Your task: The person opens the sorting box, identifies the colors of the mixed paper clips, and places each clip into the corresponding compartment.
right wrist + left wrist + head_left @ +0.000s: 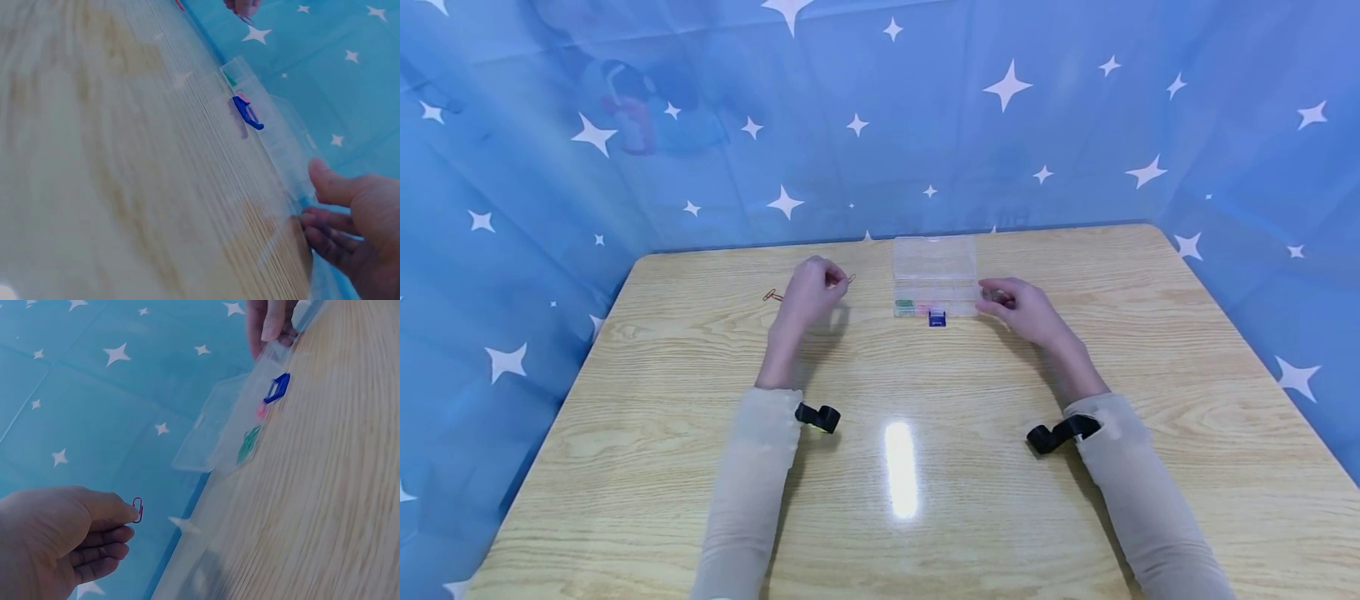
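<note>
My left hand (811, 287) pinches a red paper clip (138, 510) between thumb and forefinger, above the table to the left of a clear plastic compartment box (935, 287). The box lies with its lid (933, 254) raised toward the back. Green clips (248, 444) and a pink piece (262, 410) lie in its front compartments. A dark blue clip-like piece (937, 318) sits at the front edge. At the box's right end, my right hand (1018, 308) holds the side with thumb and curled fingers.
More red paper clips (771, 295) lie on the wooden table (700, 483), left of my left hand. Behind the table hangs a blue cloth (820, 100) with white stars. Black bands with small cameras (820, 418) are strapped on both sleeves.
</note>
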